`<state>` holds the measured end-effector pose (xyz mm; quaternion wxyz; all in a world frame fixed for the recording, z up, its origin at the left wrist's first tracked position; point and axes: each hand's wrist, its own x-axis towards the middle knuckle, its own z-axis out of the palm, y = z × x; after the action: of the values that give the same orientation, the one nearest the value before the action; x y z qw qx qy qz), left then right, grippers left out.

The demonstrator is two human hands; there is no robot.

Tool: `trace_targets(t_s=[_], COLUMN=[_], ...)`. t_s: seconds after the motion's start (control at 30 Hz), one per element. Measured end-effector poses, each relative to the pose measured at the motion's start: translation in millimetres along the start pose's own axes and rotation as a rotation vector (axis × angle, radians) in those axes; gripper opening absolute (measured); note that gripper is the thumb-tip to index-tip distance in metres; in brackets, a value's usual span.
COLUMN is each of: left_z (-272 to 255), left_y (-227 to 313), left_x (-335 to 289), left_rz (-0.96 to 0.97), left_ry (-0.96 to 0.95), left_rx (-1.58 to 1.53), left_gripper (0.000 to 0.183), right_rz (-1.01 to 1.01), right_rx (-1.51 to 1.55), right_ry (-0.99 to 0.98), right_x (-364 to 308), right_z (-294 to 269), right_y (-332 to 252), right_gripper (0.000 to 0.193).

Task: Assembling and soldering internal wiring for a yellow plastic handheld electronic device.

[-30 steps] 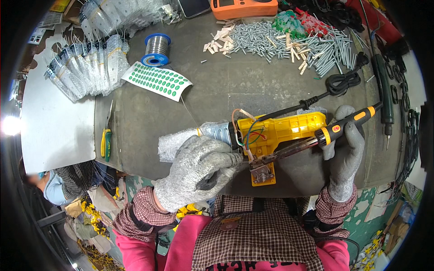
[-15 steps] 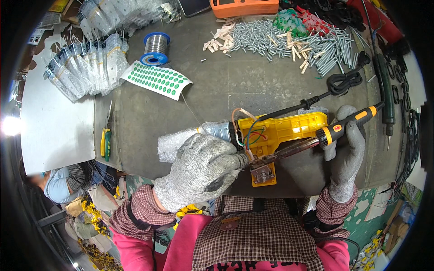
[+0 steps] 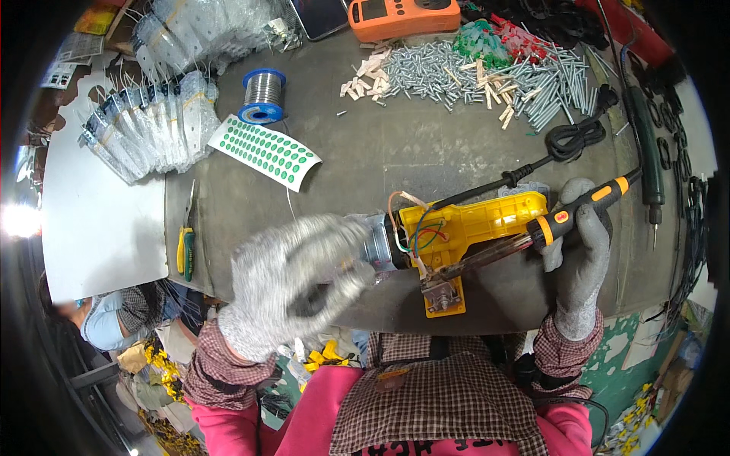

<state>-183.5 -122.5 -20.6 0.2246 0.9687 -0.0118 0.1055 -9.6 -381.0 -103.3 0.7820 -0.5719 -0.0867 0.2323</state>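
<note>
A yellow power-tool housing (image 3: 487,215) lies on the workbench, with thin coloured wires bared beside its silver motor body (image 3: 376,242). A black power cord (image 3: 479,190) enters it. My right hand (image 3: 582,251), in a grey glove, grips a soldering iron (image 3: 563,226) with a black-and-orange handle. The iron's tip reaches the switch part (image 3: 439,295) at the housing's lower end. My left hand (image 3: 293,273), also gloved, is beside the motor body, smeared by motion. Whether it holds the solder wire (image 3: 290,204) running down from the spool (image 3: 263,95) cannot be made out.
Green-dotted sticker sheet (image 3: 265,152) and pliers (image 3: 186,251) lie on the left, near bubble-wrapped parts (image 3: 152,125). Loose screws (image 3: 433,76) and an orange meter (image 3: 403,19) are at the back. A green electric screwdriver (image 3: 646,152) hangs right. Another person (image 3: 114,315) is at lower left.
My left hand has moved left, away from the switch part. The right hand keeps the soldering iron almost in place. The view has shifted slightly.
</note>
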Motion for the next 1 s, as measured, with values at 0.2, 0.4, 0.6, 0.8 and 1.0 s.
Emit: trace_targets(t_s=[0.2,0.4,0.6,0.8,1.0], left_z=[30,34,38,38,38], left_y=[5,3,-1,5,7], left_x=[20,23,24,24,22], left_rz=[0.044,-0.072,-0.032,0.012,0.070], left_ry=[-0.248,-0.292,-0.360,-0.411,-0.377], left_rx=[-0.193,-0.273,-0.199,-0.131,-0.082], left_gripper=[0.033,0.043,0.043,0.040,0.041], right_rz=[0.008,0.058,0.059,0.068,0.097], right_rx=[0.035,-0.047,-0.051,-0.088,-0.132], right_ry=[-0.029,0.073,0.050,0.036,-0.003], right_x=[1,-3,-2,5,9], right_z=[-1,5,1,6,8], right_y=[3,-3,-4,-7,-16], right_gripper=[0.033,0.030,0.028,0.028,0.026])
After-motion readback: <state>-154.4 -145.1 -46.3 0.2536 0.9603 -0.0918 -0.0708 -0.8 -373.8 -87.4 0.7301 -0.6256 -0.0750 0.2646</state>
